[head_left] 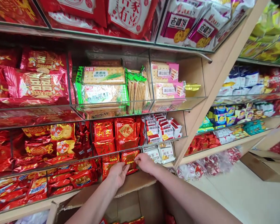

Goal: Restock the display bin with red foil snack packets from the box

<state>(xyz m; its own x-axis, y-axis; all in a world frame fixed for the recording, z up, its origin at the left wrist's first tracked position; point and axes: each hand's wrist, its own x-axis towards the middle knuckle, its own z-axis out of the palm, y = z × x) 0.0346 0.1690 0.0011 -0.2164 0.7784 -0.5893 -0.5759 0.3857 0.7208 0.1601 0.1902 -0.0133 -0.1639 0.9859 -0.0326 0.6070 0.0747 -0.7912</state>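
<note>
Although the bright packets drew the eye first, the largest thing before you was the shelf unit (218, 73), which carried them row above row. Near you, under your two forearms, stood an open cardboard box (140, 180), and its far flap reached up close to the low compartment. If one of your wrists pressed on this flap, I judged that it could bend and push the packets behind it. Some red packets (137, 220) lay inside the box, partly out of view. Just above your hands ran a clear shelf edge (107, 154); a sudden lift could knock your knuckles, because the space under it was low.

Your left hand (119, 172) was about half spread, its fingers loosely bent at the left side of one red-and-gold packet (130, 158). Your right hand (145, 162) was curled more tightly, its fingertips at the right side of the same packet. Whether either hand truly gripped it, I could not make out. This packet was in the low compartment, between a similar packet (110, 163) on the left and small white packets (167, 154) on the right. Its wrapper looked shiny, so uneven pressure could let it slip towards the box. A wide movement of your right hand could also disturb the white ones.
</note>
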